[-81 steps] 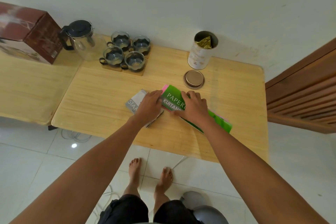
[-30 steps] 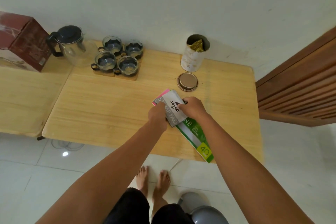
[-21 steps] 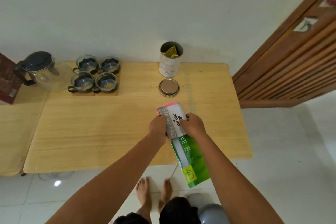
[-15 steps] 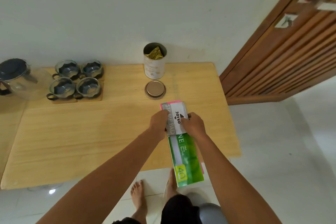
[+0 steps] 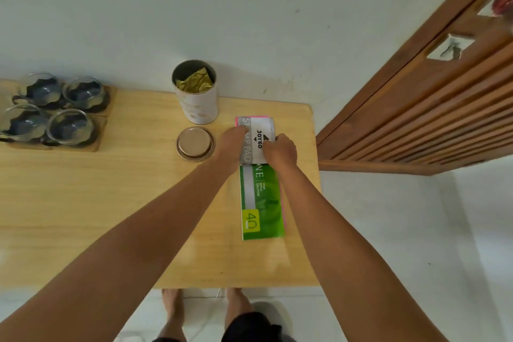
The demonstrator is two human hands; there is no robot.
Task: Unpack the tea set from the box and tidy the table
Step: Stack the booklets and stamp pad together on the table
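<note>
1. The white plaster wall (image 5: pixel 249 8) is the biggest thing ahead of me, matte and faintly scuffed, with pale glossy floor tiles (image 5: pixel 402 244) below it on the right.
2. A slatted brown wooden door (image 5: pixel 430 108) stands at an angle on the right.
3. The surface (image 5: pixel 83 203) is a light, fine-grained wooden top with rounded corners and a soft sheen, pushed against the wall.
4. A long green glossy receipt book (image 5: pixel 262 203) with a pink edge lies flat near the right edge, a yellow "40" patch at its near end.
5. Four round glass tea cups (image 5: pixel 52 111) of the tea set stand at far left on square wooden coasters, touching one another.
6. A white cylindrical tin (image 5: pixel 197 94) stands upright and open, with crumpled gold foil inside.
7. Its round, brownish metal lid (image 5: pixel 195 144) lies flat just in front of it.
8. A grey-and-white stamp pad box (image 5: pixel 256 139) rests on the book's far end.
9. My left hand (image 5: pixel 231 144) and right hand (image 5: pixel 279 151) each grip the box, fingers pinching it from either side.
</note>
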